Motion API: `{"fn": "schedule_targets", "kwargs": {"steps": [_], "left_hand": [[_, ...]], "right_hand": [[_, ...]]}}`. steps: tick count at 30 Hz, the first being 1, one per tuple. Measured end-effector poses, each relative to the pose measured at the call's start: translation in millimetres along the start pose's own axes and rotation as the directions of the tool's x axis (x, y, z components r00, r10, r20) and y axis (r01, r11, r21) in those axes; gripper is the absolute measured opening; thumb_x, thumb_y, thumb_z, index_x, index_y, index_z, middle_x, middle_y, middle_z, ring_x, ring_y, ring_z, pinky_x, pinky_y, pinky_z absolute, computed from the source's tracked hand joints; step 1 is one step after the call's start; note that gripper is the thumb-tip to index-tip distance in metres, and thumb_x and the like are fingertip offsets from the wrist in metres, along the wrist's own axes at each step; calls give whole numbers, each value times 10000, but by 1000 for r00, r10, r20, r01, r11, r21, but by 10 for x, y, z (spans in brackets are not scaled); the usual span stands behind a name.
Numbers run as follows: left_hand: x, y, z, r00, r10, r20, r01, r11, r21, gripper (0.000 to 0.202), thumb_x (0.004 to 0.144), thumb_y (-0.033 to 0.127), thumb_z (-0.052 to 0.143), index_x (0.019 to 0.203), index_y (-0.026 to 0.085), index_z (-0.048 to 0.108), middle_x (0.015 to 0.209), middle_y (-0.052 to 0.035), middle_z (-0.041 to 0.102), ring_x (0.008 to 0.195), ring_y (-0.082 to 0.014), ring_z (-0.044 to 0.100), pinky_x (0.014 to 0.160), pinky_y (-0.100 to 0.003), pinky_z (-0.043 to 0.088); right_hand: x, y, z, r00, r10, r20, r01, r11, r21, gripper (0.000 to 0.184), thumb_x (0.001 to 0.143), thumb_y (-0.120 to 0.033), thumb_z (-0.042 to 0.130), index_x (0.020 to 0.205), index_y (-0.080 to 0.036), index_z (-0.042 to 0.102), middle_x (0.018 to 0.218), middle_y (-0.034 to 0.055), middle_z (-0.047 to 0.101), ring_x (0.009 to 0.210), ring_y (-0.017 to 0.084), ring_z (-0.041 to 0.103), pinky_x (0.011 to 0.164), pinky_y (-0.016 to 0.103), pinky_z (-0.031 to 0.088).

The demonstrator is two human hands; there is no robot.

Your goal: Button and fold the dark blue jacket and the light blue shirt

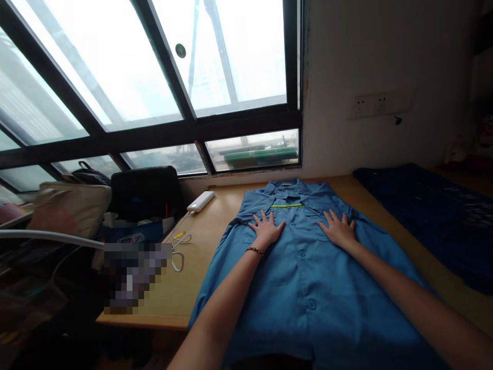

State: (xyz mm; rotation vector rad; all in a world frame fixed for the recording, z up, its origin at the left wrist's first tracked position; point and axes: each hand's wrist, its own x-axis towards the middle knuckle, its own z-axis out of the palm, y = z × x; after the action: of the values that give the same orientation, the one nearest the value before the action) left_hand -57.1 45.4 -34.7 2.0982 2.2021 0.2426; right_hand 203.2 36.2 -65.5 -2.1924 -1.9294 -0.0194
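Observation:
A blue button-up work shirt (pixel 304 277) lies spread front side up, its collar toward the wall and its lower part toward me. A thin yellow-green stripe crosses the chest, and buttons run down the middle. My left hand (pixel 267 229) rests flat on the left chest area with fingers spread, a dark beaded bracelet on its wrist. On the other side of the button line, my right hand (pixel 338 229) also presses flat on the cloth, fingers apart. Neither hand grips the fabric.
Left of the shirt on the wooden table (pixel 208 241) lie a white power bank (pixel 201 202) and a white cable (pixel 177 261). Dark blue folded cloth (pixel 423 216) covers the right side. A black chair (pixel 146 192) and bags stand beyond the table's left edge.

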Motion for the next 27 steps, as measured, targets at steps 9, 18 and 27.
{"fn": "schedule_targets", "kwargs": {"steps": [9, 18, 27], "left_hand": [[276, 83, -57, 1000, 12, 24, -12, 1000, 27, 808, 725, 705, 160, 1370, 221, 218, 1453, -130, 68, 1272, -457, 14, 910, -686, 46], [39, 75, -228, 966, 189, -177, -197, 980, -25, 655, 824, 512, 331, 1364, 157, 227, 1451, -132, 95, 1310, -346, 12, 1007, -534, 141], [-1722, -1248, -558, 874, 456, 169, -453, 890, -60, 604, 759, 500, 467, 1314, 431, 240, 1416, 63, 204, 1301, -236, 209, 1045, -435, 221]], "right_hand": [[313, -17, 21, 1000, 0, -10, 0, 1000, 18, 654, 794, -645, 209, 1330, -287, 319, 1407, 58, 251, 1233, 408, 181, 905, 642, 161], [161, -109, -260, 990, -67, -123, 78, 994, 83, 533, 852, -458, 300, 1317, -201, 353, 1386, 74, 306, 1235, 336, 244, 966, 546, 217], [-1441, 924, -676, 897, -439, 52, 421, 884, 206, 563, 792, -524, 404, 1325, -414, 257, 1407, -95, 241, 1294, 229, 205, 1022, 445, 263]]}}
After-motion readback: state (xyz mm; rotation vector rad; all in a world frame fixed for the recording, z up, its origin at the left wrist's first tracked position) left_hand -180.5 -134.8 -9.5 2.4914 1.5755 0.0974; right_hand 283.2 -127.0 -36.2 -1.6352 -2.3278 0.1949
